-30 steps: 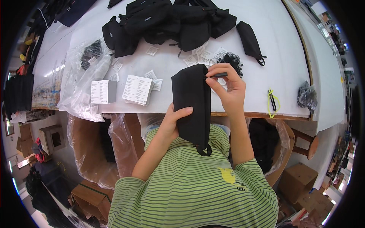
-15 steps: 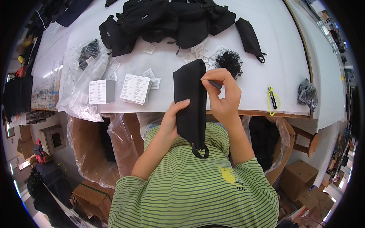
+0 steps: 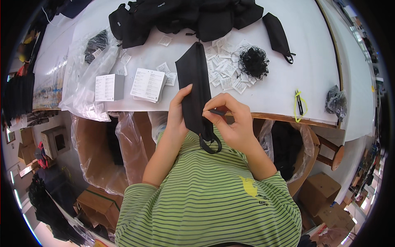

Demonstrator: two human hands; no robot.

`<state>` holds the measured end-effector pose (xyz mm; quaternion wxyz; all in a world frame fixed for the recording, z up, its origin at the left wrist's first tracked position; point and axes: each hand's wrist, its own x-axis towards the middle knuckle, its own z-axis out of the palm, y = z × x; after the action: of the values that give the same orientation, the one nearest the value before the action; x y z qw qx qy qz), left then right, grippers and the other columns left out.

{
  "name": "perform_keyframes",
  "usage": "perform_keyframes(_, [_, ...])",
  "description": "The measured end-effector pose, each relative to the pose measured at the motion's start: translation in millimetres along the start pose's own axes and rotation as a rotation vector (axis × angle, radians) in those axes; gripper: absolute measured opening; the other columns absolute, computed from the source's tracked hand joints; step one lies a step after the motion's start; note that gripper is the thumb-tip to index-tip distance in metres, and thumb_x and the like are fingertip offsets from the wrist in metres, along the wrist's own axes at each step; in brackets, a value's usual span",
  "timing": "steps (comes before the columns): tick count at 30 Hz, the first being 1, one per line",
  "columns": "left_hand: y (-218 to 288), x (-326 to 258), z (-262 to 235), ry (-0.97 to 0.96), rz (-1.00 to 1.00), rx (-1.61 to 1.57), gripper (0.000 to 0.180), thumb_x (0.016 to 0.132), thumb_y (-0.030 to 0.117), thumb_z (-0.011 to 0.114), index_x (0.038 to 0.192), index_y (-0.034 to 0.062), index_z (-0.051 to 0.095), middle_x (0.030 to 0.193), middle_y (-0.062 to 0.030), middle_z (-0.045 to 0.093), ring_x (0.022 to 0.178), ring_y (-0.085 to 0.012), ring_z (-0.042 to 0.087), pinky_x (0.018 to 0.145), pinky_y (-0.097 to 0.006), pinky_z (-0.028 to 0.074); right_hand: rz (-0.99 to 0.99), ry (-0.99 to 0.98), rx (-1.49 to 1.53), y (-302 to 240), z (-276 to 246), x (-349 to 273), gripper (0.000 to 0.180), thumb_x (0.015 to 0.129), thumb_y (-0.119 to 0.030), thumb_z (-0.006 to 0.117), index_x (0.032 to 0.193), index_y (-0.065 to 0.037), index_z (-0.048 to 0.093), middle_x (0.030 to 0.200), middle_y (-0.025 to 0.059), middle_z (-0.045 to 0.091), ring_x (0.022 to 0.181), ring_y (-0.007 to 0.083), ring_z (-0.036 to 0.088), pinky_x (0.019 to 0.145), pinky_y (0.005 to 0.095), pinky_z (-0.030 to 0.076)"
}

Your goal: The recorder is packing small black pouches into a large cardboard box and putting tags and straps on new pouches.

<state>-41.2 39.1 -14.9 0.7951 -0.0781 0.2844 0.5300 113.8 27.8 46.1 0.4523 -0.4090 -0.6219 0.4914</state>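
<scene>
Both forearms rise from the lower edge, bare below short striped sleeves, and bend inward so that the hands meet just in front of the chest, near the table's front edge. The left hand [image 3: 177, 110] stands upright with its fingers closed together and its thumb stretched up and to the right, gripping. The right hand [image 3: 231, 120] is curled with its knuckles upward, its thumb and forefinger pinched together at their tips and pointing left toward the left hand.
</scene>
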Motion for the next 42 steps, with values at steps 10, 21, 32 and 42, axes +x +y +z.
perform_keyframes(10, [10, 5, -1, 0.056, 0.037, 0.012, 0.023, 0.091, 0.027, 0.056, 0.092, 0.0045, 0.058, 0.077, -0.0122, 0.058, 0.061, -0.0199, 0.056, 0.054, -0.029, 0.051, 0.025, -0.087, 0.019, -5, 3, -11, 0.015, 0.076, 0.004, 0.067, 0.088, -0.002, 0.06, 0.077, 0.004, 0.056, 0.055, 0.011, 0.045, 0.051, 0.0234, 0.038])
perform_keyframes(21, [4, -3, 9, 0.017, 0.058, 0.096, 0.026, 0.091, 0.025, 0.055, 0.099, 0.001, 0.059, 0.086, -0.0138, 0.065, 0.072, -0.0208, 0.065, 0.065, -0.031, 0.056, -0.277, 0.037, -0.136, -11, -2, 6, 0.016, 0.075, 0.005, 0.068, 0.087, -0.002, 0.06, 0.087, 0.0079, 0.062, 0.068, 0.0156, 0.054, 0.055, 0.0239, 0.042])
perform_keyframes(32, [1, -8, 2, -0.108, 0.11, 0.18, 0.03, 0.091, 0.024, 0.058, 0.11, 0.0001, 0.058, 0.099, -0.0122, 0.066, 0.086, -0.0223, 0.067, 0.075, -0.033, 0.057, -0.399, -0.025, -0.409, 8, -14, 8, 0.025, 0.066, 0.004, 0.07, 0.087, -0.005, 0.061, 0.087, 0.0042, 0.064, 0.075, 0.0231, 0.056, 0.065, 0.032, 0.046])
perform_keyframes(42, [-1, -9, -3, 0.026, 0.047, 0.294, 0.034, 0.081, 0.008, 0.066, 0.112, -0.0004, 0.054, 0.097, -0.0083, 0.063, 0.082, -0.0184, 0.066, 0.07, -0.03, 0.056, -0.295, -0.014, -0.349, 17, -10, -1, 0.022, 0.064, 0.006, 0.068, 0.082, -0.007, 0.063, 0.08, -0.0015, 0.066, 0.068, 0.0186, 0.055, 0.061, 0.0309, 0.041])
